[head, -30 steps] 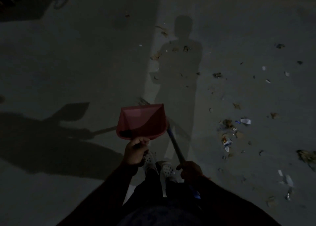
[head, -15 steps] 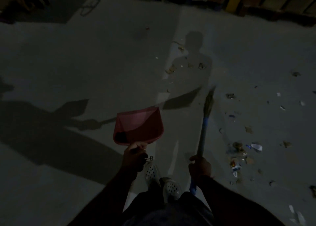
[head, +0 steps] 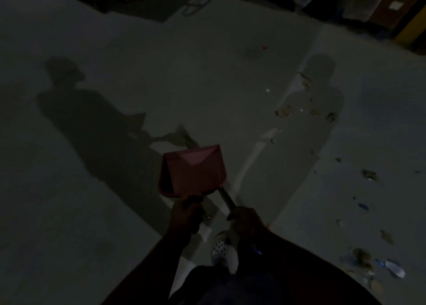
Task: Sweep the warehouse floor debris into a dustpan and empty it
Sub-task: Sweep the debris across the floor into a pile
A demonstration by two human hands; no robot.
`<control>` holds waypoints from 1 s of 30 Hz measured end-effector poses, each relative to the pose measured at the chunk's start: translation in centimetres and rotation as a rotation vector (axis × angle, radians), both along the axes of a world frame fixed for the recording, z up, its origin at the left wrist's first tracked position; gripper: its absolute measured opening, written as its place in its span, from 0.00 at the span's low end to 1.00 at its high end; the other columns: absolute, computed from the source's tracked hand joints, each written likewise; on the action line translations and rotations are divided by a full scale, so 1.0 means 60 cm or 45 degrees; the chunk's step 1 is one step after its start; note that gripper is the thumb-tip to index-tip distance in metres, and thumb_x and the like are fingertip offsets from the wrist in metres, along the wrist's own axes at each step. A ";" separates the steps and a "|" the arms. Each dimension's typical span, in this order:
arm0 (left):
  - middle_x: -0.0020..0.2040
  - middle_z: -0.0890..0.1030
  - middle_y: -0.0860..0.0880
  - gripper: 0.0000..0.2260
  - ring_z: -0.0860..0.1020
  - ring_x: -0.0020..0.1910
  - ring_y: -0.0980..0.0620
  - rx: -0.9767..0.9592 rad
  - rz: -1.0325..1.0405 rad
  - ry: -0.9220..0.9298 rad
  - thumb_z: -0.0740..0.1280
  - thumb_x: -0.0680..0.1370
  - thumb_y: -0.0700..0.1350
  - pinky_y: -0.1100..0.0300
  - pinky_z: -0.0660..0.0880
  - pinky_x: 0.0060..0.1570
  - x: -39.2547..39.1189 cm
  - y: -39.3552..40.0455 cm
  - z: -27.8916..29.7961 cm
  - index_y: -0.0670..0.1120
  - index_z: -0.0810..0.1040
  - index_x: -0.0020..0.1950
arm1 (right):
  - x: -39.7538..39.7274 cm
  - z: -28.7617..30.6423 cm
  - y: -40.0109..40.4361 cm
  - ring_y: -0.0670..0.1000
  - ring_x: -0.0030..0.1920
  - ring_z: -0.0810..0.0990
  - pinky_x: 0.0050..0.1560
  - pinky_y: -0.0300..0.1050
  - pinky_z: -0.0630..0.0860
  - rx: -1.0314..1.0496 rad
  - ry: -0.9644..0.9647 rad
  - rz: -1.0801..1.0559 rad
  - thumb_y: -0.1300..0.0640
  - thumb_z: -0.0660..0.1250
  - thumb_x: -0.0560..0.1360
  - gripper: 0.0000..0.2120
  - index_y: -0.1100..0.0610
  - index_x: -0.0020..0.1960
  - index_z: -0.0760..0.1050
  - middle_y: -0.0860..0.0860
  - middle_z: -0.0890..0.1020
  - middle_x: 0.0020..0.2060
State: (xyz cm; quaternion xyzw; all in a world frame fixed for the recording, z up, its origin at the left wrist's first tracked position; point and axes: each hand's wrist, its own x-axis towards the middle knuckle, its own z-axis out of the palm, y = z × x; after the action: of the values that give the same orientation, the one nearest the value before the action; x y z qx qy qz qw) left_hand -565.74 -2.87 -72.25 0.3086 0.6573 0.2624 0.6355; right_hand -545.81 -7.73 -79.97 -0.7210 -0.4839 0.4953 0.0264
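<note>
Dimly, we see our left hand point(head: 186, 214) gripping the red dustpan point(head: 193, 171), right hand point(head: 246, 219) gripping the broom handle point(head: 227, 199); debris point(head: 364, 258) litters the floor point(head: 207, 85) right, boxes point(head: 391, 2) edging far.

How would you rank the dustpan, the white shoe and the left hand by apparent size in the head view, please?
1. dustpan, clearly largest.
2. left hand and white shoe: look about alike; the shoe is partly hidden, so I won't rank them.
</note>
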 end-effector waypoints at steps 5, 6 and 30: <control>0.32 0.76 0.42 0.07 0.68 0.23 0.51 -0.010 0.116 0.066 0.64 0.81 0.34 0.64 0.62 0.23 0.007 0.033 0.000 0.41 0.80 0.54 | -0.010 -0.005 0.077 0.55 0.62 0.78 0.60 0.40 0.73 -0.111 0.088 0.121 0.58 0.65 0.74 0.17 0.60 0.60 0.81 0.56 0.80 0.63; 0.32 0.76 0.41 0.06 0.68 0.23 0.51 -0.002 0.132 0.062 0.64 0.81 0.34 0.64 0.62 0.23 0.013 0.041 0.001 0.41 0.80 0.54 | 0.000 -0.016 0.088 0.55 0.61 0.79 0.60 0.40 0.74 -0.116 0.087 0.085 0.56 0.65 0.72 0.17 0.58 0.58 0.82 0.55 0.81 0.61; 0.30 0.76 0.43 0.07 0.67 0.20 0.52 0.076 -0.116 -0.002 0.62 0.80 0.31 0.67 0.62 0.22 0.293 0.269 0.028 0.39 0.79 0.52 | 0.339 0.027 0.188 0.51 0.38 0.78 0.32 0.35 0.71 -0.032 -0.060 -1.198 0.64 0.66 0.75 0.13 0.59 0.58 0.79 0.57 0.80 0.48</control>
State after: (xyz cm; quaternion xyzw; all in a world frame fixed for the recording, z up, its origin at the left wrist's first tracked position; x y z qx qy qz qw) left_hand -548.18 13.27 -70.59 0.3565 0.6340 0.2530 0.6380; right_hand -525.45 3.57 -78.34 -0.8733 -0.0992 0.4188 0.2283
